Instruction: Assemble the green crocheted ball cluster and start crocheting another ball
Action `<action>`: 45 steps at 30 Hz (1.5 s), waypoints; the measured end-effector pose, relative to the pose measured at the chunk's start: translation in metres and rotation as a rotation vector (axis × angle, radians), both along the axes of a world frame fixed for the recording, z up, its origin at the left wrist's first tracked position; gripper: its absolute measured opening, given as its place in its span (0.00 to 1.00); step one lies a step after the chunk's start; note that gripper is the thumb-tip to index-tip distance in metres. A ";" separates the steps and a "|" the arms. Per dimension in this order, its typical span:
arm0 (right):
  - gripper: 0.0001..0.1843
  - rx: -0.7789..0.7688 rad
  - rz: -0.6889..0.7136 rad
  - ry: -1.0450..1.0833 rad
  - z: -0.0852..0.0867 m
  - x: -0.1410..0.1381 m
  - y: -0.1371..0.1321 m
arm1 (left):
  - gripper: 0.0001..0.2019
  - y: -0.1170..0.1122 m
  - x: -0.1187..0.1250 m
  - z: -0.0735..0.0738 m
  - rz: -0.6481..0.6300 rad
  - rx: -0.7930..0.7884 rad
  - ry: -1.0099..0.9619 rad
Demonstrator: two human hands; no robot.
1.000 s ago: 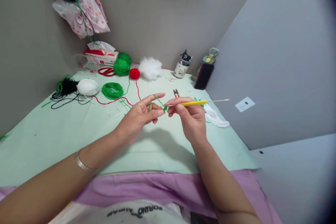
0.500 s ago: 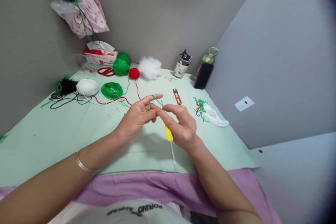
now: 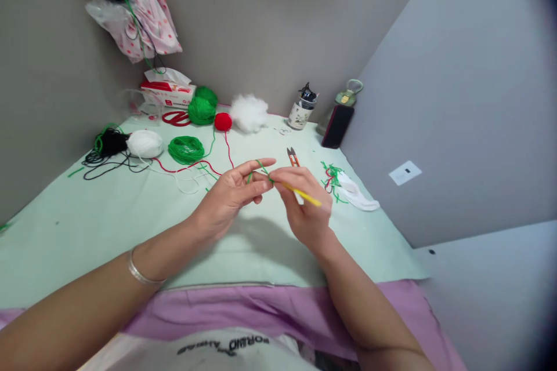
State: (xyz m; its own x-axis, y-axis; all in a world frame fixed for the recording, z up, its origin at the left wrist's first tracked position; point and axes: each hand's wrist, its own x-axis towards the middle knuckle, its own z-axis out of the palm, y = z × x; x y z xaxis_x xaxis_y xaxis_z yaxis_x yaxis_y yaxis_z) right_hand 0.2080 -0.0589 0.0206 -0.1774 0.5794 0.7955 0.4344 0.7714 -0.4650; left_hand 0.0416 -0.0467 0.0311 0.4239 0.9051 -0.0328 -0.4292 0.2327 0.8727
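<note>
My left hand (image 3: 235,194) pinches a small bit of green yarn (image 3: 263,167) between thumb and middle finger, and the strand runs up over the raised index finger. In my right hand (image 3: 310,203) is a crochet hook (image 3: 307,195) with a flat yellow handle, gripped like a pen. Its tip meets the green yarn at the left fingertips, where the stitches are too small to make out. Just beyond the right hand lie orange thread snips (image 3: 293,156), partly covered by the fingers.
Along the back stand green yarn balls (image 3: 202,107), a red yarn ball (image 3: 223,122), white stuffing (image 3: 249,113), a pen cup (image 3: 301,112) and a phone (image 3: 337,126). Left are a green yarn coil (image 3: 185,150) and white yarn (image 3: 145,144). Yarn scraps (image 3: 333,177) and white cloth (image 3: 357,194) lie right.
My right hand has turned and shifted slightly right, swinging the yellow handle from pointing down to pointing right. The left hand has moved slightly right, still holding the green yarn.
</note>
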 end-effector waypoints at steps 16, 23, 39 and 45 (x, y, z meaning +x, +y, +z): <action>0.07 -0.343 0.174 0.334 0.011 0.001 0.003 | 0.21 0.003 -0.005 0.002 -0.048 0.008 0.008; 0.10 -0.255 0.112 0.265 0.011 0.006 -0.001 | 0.18 0.005 -0.008 0.002 -0.012 0.051 0.046; 0.07 -0.247 0.124 0.292 0.011 -0.002 -0.001 | 0.20 0.003 -0.005 0.004 -0.044 -0.001 -0.014; 0.13 -0.079 0.051 0.100 0.002 -0.002 0.000 | 0.17 0.003 -0.002 -0.001 -0.007 0.028 0.048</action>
